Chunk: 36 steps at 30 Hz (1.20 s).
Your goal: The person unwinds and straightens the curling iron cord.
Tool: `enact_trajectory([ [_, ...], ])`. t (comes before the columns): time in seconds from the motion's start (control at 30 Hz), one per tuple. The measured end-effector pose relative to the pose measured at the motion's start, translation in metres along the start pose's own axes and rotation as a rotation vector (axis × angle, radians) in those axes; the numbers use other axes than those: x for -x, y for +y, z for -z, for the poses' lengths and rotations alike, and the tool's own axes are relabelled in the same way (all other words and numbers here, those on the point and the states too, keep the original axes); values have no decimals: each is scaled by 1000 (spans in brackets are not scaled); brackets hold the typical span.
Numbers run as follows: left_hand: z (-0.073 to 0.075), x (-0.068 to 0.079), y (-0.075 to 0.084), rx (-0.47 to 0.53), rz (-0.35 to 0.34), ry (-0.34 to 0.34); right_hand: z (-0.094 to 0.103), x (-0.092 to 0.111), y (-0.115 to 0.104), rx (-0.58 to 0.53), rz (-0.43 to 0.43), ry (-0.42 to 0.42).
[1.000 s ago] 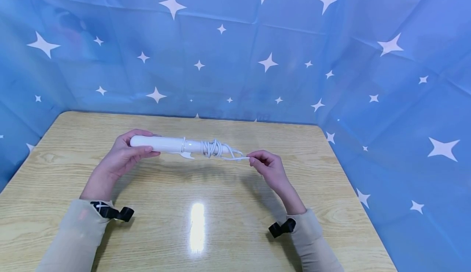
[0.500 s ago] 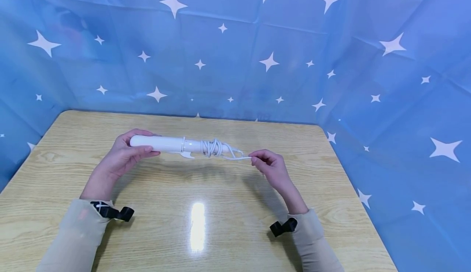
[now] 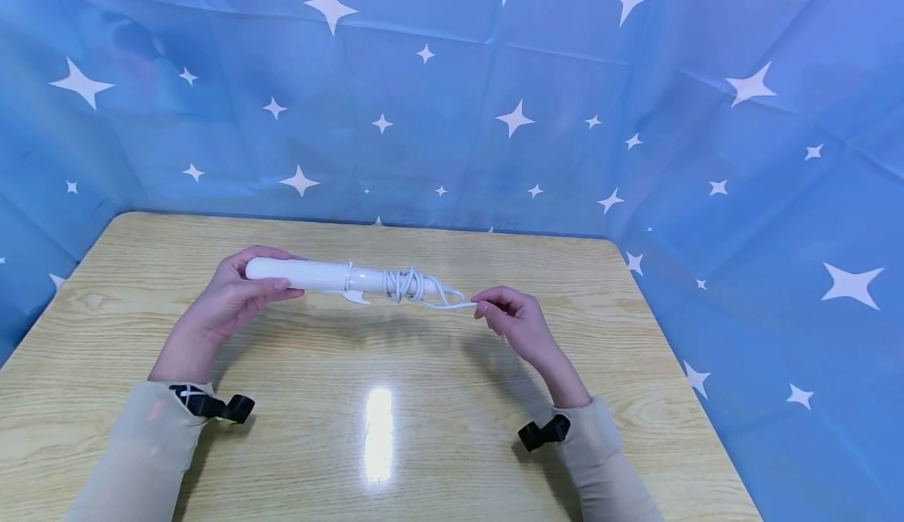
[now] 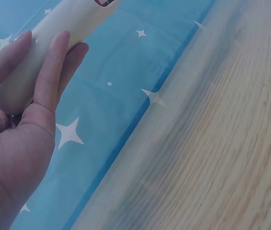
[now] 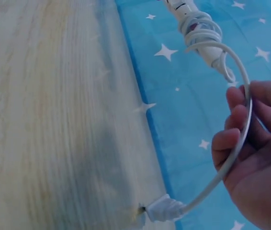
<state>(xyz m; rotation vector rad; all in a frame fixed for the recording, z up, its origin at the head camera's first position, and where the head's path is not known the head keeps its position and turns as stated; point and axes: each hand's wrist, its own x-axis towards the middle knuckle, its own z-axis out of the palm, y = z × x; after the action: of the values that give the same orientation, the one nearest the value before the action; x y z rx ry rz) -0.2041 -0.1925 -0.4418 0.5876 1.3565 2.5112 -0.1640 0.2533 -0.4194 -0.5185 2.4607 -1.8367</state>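
Note:
A white wand that looks like a curling iron (image 3: 304, 273) is held level above the table, its thick rounded end to the left. My left hand (image 3: 243, 290) grips that end between thumb and fingers; in the left wrist view the fingers lie along the white barrel (image 4: 49, 43). A small lever (image 3: 356, 297) sticks out under the middle. White cord (image 3: 406, 285) is wound several times round the thinner right part. My right hand (image 3: 514, 319) pinches the loose cord to the right of the coils. In the right wrist view the cord runs past the fingertips to a white plug (image 5: 164, 209).
The wood-grain table (image 3: 297, 443) lies beneath both hands, with a bright light reflection near its middle. Behind and to the right hangs a blue cloth (image 3: 452, 90) with white stars. A black wrist camera (image 3: 212, 404) sits on each sleeve.

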Motion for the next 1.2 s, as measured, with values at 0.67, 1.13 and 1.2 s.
enact_trajectory([
  [0.67,-1,0,0,20,-14,13,-18,-7,-14,48,-38,-46],
  [1.13,4,9,1,6,-49,-31,-1,0,-8,97,1,145],
  [1.2,5,11,2,11,-53,-26,7,1,-7,102,-8,169],
])
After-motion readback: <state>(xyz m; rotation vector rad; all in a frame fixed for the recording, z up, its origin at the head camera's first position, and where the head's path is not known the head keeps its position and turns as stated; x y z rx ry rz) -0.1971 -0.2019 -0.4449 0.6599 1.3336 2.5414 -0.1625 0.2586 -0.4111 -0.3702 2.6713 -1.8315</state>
